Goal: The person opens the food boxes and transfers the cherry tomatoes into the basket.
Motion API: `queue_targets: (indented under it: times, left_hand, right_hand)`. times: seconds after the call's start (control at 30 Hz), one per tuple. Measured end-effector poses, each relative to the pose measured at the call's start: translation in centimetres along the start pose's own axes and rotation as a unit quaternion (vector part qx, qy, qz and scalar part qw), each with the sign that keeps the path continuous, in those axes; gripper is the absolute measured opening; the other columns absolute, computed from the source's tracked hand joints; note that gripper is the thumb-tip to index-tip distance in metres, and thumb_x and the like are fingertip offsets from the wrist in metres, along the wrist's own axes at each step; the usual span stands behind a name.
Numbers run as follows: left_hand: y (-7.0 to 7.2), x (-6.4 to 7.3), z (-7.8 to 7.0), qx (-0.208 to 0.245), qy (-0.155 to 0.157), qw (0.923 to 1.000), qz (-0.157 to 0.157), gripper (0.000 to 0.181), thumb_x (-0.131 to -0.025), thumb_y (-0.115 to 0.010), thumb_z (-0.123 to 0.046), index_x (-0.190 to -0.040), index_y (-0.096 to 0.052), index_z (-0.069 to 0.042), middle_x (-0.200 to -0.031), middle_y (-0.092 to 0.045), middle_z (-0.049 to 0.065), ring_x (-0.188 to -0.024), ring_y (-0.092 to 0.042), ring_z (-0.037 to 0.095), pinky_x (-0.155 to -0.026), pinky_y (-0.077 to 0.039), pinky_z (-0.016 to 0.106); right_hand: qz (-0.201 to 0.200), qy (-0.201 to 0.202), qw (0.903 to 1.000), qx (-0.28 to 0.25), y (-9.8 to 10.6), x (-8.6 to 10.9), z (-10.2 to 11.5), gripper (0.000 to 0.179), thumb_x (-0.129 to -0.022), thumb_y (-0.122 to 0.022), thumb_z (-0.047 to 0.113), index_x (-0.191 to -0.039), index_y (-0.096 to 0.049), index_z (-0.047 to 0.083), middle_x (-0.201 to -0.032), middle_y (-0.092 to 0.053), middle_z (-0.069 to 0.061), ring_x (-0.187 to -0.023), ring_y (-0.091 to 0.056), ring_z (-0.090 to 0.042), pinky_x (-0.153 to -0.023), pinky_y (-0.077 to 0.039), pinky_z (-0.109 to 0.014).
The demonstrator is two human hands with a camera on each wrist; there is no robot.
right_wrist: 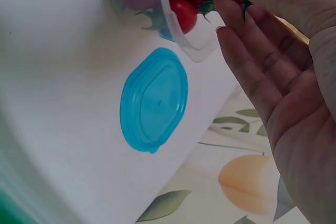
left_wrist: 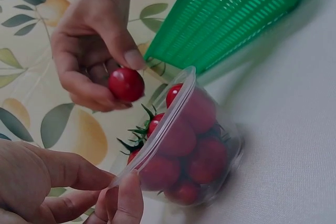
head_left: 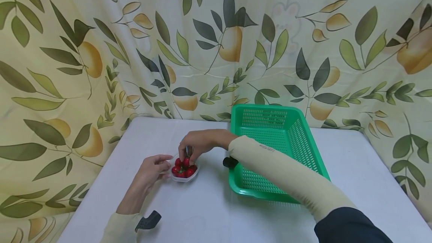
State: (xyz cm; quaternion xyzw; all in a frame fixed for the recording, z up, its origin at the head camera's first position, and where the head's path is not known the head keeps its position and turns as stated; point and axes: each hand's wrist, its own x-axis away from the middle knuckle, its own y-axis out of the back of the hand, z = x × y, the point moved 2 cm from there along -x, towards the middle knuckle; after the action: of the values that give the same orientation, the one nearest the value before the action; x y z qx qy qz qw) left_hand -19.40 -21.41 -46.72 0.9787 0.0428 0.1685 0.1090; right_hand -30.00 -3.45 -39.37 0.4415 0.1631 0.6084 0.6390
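A small clear plastic container full of red cherry tomatoes with green stems stands on the white table. My left hand pinches its rim between thumb and fingers, as the left wrist view shows. Over the container, my right hand holds one cherry tomato between thumb and fingertips, just above the others. Near the container lies a blue lid, flat on the table; in the head view the right hand mostly hides it.
A green perforated plastic basket stands right of the container, and my right forearm crosses over it. Behind the white table hangs a curtain printed with leaves and fruit.
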Motion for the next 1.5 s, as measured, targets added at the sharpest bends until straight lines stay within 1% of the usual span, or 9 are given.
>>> queue_targets:
  times: [0.23, 0.43, 0.7, 0.83, 0.93, 1.1, 1.3, 1.37, 1.5]
  left_hand:
    - [0.0, 0.1, 0.0, 0.0, -0.001, 1.0, 0.005, 0.034, -0.098, -0.059, -0.002, -0.131, -0.063, 0.002, -0.105, -0.061, 0.016, -0.087, -0.062, 0.022, -0.07, -0.061, 0.028]
    - [0.0, 0.1, 0.0, 0.01, 0.001, 0.9999, 0.009, 0.035, -0.098, -0.059, -0.001, -0.132, -0.062, 0.003, -0.101, -0.06, 0.013, -0.085, -0.061, 0.021, -0.07, -0.061, 0.027]
    - [0.0, 0.2, -0.1, 0.018, -0.001, 0.9998, 0.014, 0.035, -0.097, -0.06, 0.0, -0.132, -0.062, 0.004, -0.098, -0.059, 0.012, -0.084, -0.061, 0.021, -0.07, -0.061, 0.029]
    - [-0.1, 0.1, 0.0, 0.015, 0.003, 0.9998, 0.014, 0.035, -0.097, -0.06, -0.001, -0.132, -0.062, 0.003, -0.1, -0.06, 0.013, -0.085, -0.061, 0.022, -0.071, -0.061, 0.029]
    - [-0.1, 0.1, 0.0, 0.015, 0.006, 0.9998, 0.013, 0.035, -0.097, -0.061, -0.002, -0.132, -0.062, 0.002, -0.103, -0.061, 0.015, -0.085, -0.062, 0.022, -0.072, -0.061, 0.028]
    - [-0.2, 0.1, 0.0, 0.012, 0.005, 0.9999, 0.012, 0.035, -0.097, -0.06, -0.002, -0.132, -0.062, 0.001, -0.104, -0.06, 0.016, -0.085, -0.062, 0.022, -0.071, -0.061, 0.026]
    - [-0.3, 0.2, 0.0, 0.002, 0.001, 1.0, 0.009, 0.034, -0.098, -0.059, -0.003, -0.132, -0.062, 0.0, -0.106, -0.06, 0.015, -0.088, -0.062, 0.023, -0.072, -0.061, 0.026]
    - [-0.2, 0.3, 0.0, 0.0, 0.0, 1.0, 0.01, 0.035, -0.099, -0.059, -0.004, -0.133, -0.062, 0.0, -0.108, -0.06, 0.016, -0.089, -0.062, 0.023, -0.073, -0.061, 0.026]
    - [-0.2, 0.4, 0.0, -0.003, 0.003, 1.0, 0.009, 0.035, -0.099, -0.058, -0.004, -0.134, -0.061, 0.0, -0.108, -0.06, 0.016, -0.089, -0.062, 0.023, -0.073, -0.061, 0.026]
  right_hand:
    - [-0.021, 0.018, 0.9992, -0.029, 0.5, 1.2, 0.3, 0.021, -0.089, -0.079, 0.01, -0.109, -0.073, 0.016, -0.102, -0.07, 0.011, -0.095, -0.066, -0.006, -0.087, -0.054, -0.019]
    - [-0.038, 0.026, 0.9968, -0.065, 0.9, 2.7, 0.2, 0.024, -0.088, -0.079, 0.009, -0.11, -0.073, 0.016, -0.106, -0.069, 0.01, -0.097, -0.066, -0.009, -0.09, -0.055, -0.021]
    - [-0.053, 0.042, 0.9921, -0.106, 1.2, 4.7, 0.3, 0.029, -0.088, -0.079, 0.009, -0.116, -0.072, 0.008, -0.113, -0.069, 0.003, -0.097, -0.068, -0.011, -0.093, -0.056, -0.025]
    - [-0.059, 0.05, 0.9894, -0.123, 1.4, 5.6, 0.5, 0.027, -0.088, -0.079, 0.009, -0.114, -0.074, 0.012, -0.114, -0.068, 0.005, -0.098, -0.069, -0.012, -0.095, -0.055, -0.026]
    - [-0.063, 0.045, 0.9876, -0.136, 1.5, 6.3, 0.7, 0.026, -0.088, -0.079, 0.01, -0.113, -0.074, 0.017, -0.114, -0.068, 0.005, -0.099, -0.07, -0.013, -0.096, -0.055, -0.027]
    - [-0.068, 0.038, 0.9859, -0.148, 1.4, 7.6, 0.8, 0.026, -0.09, -0.078, 0.013, -0.115, -0.073, 0.017, -0.114, -0.067, 0.006, -0.1, -0.07, -0.013, -0.098, -0.054, -0.028]
    - [-0.086, 0.03, 0.9848, -0.148, 1.1, 9.5, 0.4, 0.027, -0.09, -0.078, 0.014, -0.116, -0.072, 0.016, -0.114, -0.068, 0.007, -0.101, -0.071, -0.011, -0.101, -0.053, -0.031]
    - [-0.093, 0.025, 0.9836, -0.153, 1.1, 10.3, 0.3, 0.028, -0.09, -0.078, 0.013, -0.117, -0.071, 0.014, -0.114, -0.069, 0.007, -0.102, -0.072, -0.011, -0.1, -0.054, -0.033]
    - [-0.106, 0.011, 0.9808, -0.164, 1.1, 11.9, 0.0, 0.028, -0.09, -0.077, 0.012, -0.116, -0.071, 0.016, -0.113, -0.07, 0.006, -0.101, -0.072, -0.012, -0.097, -0.056, -0.034]
